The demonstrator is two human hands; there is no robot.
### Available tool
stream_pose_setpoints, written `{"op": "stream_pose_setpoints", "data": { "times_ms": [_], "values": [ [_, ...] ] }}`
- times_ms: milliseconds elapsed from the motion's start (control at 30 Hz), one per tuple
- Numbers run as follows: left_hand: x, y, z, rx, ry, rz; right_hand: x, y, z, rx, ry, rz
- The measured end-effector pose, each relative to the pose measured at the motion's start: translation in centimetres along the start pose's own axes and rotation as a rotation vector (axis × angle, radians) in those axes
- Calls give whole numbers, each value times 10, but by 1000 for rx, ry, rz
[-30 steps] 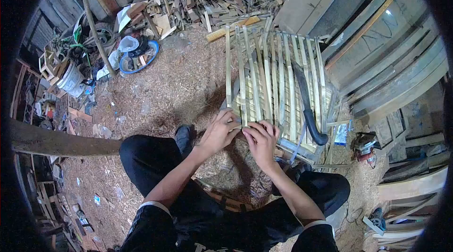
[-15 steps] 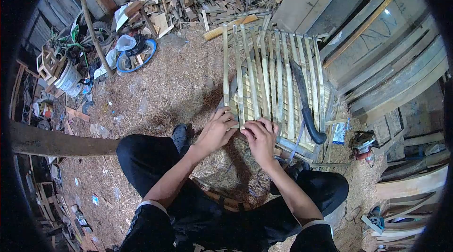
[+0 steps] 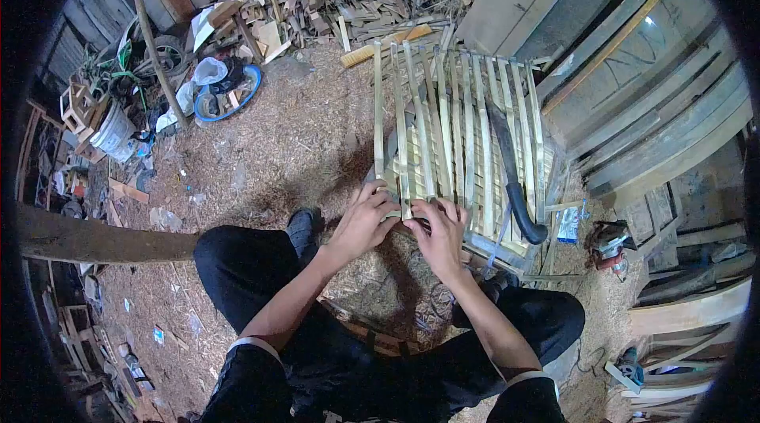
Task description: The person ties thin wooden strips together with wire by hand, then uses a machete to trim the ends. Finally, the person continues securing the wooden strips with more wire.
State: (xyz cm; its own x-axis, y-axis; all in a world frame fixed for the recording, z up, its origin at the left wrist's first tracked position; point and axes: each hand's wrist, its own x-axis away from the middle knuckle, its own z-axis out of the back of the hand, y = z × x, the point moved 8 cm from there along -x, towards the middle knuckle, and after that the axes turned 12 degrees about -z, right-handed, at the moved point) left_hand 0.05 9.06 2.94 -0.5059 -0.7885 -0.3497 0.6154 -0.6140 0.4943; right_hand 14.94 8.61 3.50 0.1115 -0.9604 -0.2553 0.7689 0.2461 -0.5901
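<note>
Several long pale bamboo slats (image 3: 469, 134) lie side by side over a slatted panel (image 3: 491, 245) in front of me. My left hand (image 3: 366, 217) is closed at the near end of one bamboo slat (image 3: 404, 158), its fingertips pinched at the slat's left side. From the right, my right hand (image 3: 438, 225) curls its fingers in at the same end, close to the left fingertips. Part of the slat's end is hidden by the fingers. A curved tool with a black handle (image 3: 522, 213) rests across the slats to the right.
Wood shavings cover the floor (image 3: 261, 146). At the back is a heap of wood offcuts (image 3: 332, 7); a blue-rimmed basin (image 3: 252, 91) and a white bucket (image 3: 116, 140) stand left. Boards (image 3: 673, 114) lean at right, near a red power tool (image 3: 611, 247). A beam (image 3: 111, 235) juts in from the left.
Both hands stay at the slat's near end, with only small finger shifts. The slats and the black-handled tool have not moved.
</note>
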Motion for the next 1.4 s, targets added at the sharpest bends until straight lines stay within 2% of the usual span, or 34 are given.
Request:
{"op": "stream_pose_setpoints", "data": {
  "times_ms": [467,567,633,767,867,1067,1167,1400],
  "values": [
    [2,-2,-4,79,-43,-12,1,1,-1,-7,-19,-17],
    [4,-2,2,106,5,-28,1,-1,-1,8,10,-1],
    [2,0,23,-24,75,47,0,0,-2,6,-4,-12],
    [13,-12,25,11,-7,148,1,3,-4,-12,-14,-9],
    [13,-6,20,15,-28,108,1,1,-3,9,-3,-10],
    [6,7,5,-144,92,-15,1,-1,-2,1,-9,-21],
    [3,10,7,-131,114,-5,2,0,-3,10,10,6],
    [1,15,-2,-165,40,-69,3,1,-1,-12,-50,2]
  ]
}}
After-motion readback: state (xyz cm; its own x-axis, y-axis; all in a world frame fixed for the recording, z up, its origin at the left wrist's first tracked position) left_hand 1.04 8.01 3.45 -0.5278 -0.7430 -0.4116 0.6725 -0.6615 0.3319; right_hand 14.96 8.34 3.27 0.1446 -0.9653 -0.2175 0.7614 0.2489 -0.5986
